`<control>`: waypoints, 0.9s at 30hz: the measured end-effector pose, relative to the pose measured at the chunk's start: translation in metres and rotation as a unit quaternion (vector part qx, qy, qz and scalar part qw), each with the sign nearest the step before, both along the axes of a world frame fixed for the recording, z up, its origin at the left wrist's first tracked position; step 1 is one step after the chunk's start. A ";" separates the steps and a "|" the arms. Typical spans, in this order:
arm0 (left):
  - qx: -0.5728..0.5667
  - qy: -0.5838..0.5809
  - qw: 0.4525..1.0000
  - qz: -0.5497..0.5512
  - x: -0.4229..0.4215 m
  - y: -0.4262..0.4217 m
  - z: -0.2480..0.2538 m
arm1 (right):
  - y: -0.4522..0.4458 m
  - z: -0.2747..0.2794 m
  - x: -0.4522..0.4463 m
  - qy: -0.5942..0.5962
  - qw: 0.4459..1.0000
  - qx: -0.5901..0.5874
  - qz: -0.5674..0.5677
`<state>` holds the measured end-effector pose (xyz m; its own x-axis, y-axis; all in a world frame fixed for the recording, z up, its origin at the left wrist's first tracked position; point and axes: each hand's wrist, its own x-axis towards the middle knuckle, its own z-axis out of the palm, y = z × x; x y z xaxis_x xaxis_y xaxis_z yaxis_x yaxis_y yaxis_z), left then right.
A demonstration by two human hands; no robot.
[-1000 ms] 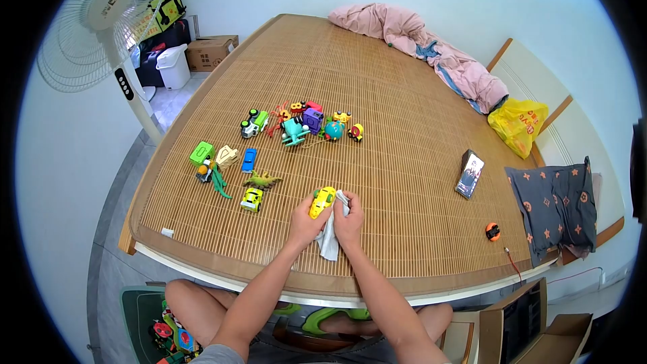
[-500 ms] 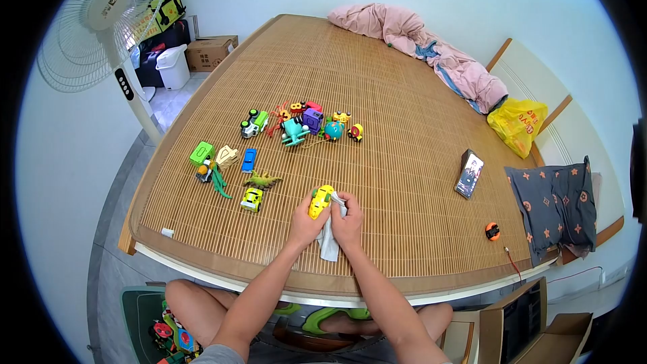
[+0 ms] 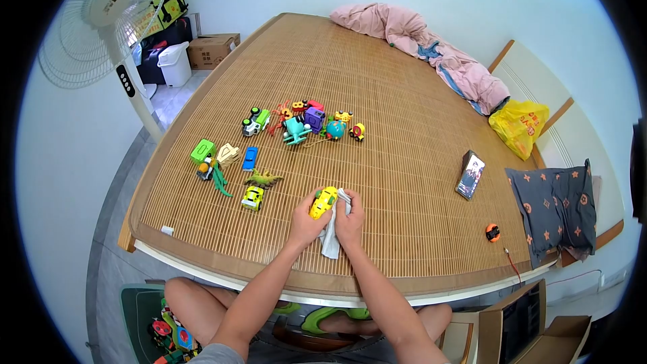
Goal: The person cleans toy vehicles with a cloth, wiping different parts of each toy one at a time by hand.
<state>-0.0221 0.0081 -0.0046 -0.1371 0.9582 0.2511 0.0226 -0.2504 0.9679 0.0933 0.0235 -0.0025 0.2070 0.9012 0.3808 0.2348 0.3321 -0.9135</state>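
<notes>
A yellow toy car [image 3: 324, 202] with green wheels is gripped in my left hand [image 3: 306, 221], just above the bamboo mat. My right hand [image 3: 349, 219] is closed on a pale cloth [image 3: 330, 243], which hangs down between my hands and meets the car's right side. To the left of my hands lie a yellow-green toy car [image 3: 253, 197], a spiky toy dinosaur [image 3: 263, 179], a blue toy car [image 3: 250, 158] and a green toy crocodile [image 3: 221, 180]. Farther off is a cluster of toys with a teal toy plane [image 3: 295, 131] and a purple toy [image 3: 314, 120].
The bamboo mat [image 3: 418, 229] covers the bed. On its right are a phone propped on a box [image 3: 470, 175], an orange-black round item [image 3: 493, 232], a dark pillow [image 3: 552, 209] and a yellow bag [image 3: 519, 128]. A green tub [image 3: 138, 317] of toys stands lower left, a fan [image 3: 111, 10] upper left.
The yellow toy car has turned slightly, its front now pointing more to the right. The cloth has shifted a little with my right hand. The other toys lie as before.
</notes>
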 end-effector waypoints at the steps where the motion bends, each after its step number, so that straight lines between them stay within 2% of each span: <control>1: -0.029 -0.012 0.999 -0.018 -0.001 -0.002 0.005 | 0.001 -0.001 0.000 0.004 1.000 -0.001 -0.004; 2: -0.059 -0.025 0.997 -0.037 -0.002 -0.004 0.010 | 0.001 -0.003 0.001 0.008 1.000 -0.003 -0.008; 8: -0.047 -0.092 0.993 -0.059 0.001 -0.006 0.017 | 0.002 -0.001 0.002 0.011 1.000 -0.019 -0.006; 27: -0.044 -0.103 0.991 -0.066 0.001 -0.006 0.017 | 0.002 0.002 0.001 0.010 0.999 -0.031 0.000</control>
<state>-0.0213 0.0023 0.0122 -0.0479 0.9883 0.1447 -0.2057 -0.1515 0.9668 0.0941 0.0251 -0.0008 0.2145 0.9227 0.3202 0.2157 0.2750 -0.9369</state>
